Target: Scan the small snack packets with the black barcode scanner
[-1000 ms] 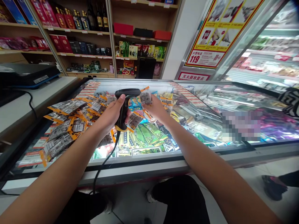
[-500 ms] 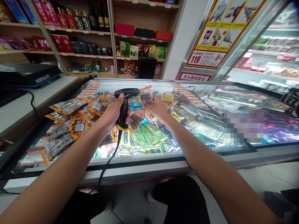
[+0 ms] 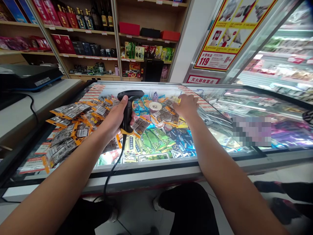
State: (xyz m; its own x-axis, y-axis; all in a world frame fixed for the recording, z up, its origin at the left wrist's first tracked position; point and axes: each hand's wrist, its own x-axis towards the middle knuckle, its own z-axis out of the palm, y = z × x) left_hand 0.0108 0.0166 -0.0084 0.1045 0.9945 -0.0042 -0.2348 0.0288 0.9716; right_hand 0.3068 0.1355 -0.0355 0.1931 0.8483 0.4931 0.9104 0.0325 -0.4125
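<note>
My left hand [image 3: 118, 116] is wrapped round the handle of a black barcode scanner [image 3: 127, 112], thumb near its head, cable hanging down over the freezer's front edge. To the right, my right hand [image 3: 187, 106] hovers with fingers apart beside a few small snack packets [image 3: 166, 114] that have orange edges and printed backs. Nothing shows in its grasp, though the fingertips partly hide what is under them. Left of the scanner lies a heap of similar orange-edged packets [image 3: 70, 130] on the freezer's glass top.
Beneath the glass of the chest freezer [image 3: 146, 169] are green packs [image 3: 156, 140], blue packs [image 3: 181, 140] and a round tub [image 3: 155, 106]. A scale [image 3: 29, 78] sits on the left counter. Shelves with bottles stand behind. Another person's feet [image 3: 276, 187] show at the right.
My right hand has moved right, away from the scanner, and let go of the packet it held. Orange-edged packets now show beside it. My left hand keeps the scanner nearly in place.
</note>
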